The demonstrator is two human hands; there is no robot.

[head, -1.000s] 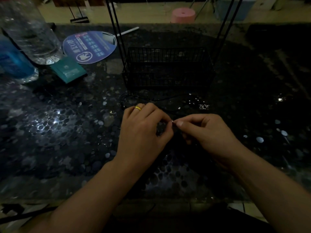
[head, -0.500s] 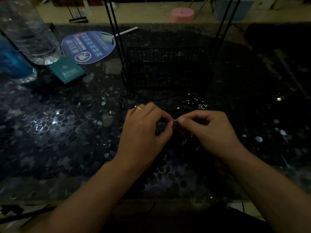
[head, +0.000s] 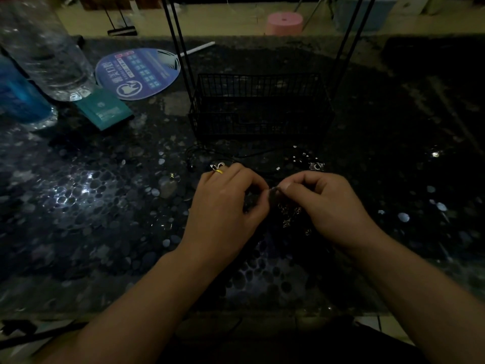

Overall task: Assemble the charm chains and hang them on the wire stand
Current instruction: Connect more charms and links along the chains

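— What are the hands doing?
— The left hand [head: 225, 206] and right hand [head: 325, 206] are both pinching a small charm chain [head: 273, 191] between fingertips, just above the dark surface [head: 105, 206], before the wire stand [head: 259, 106].

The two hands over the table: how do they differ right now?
The left hand wears a gold ring; the right hand shows none. The left hand shows its back, its fingers curled inward toward the right hand; the right hand's thumb and forefinger meet in a plain pinch. A fine chain hangs beneath the right hand, none beneath the left. Both are curled, fingertips almost meeting over one tiny part, in front of the wire stand.
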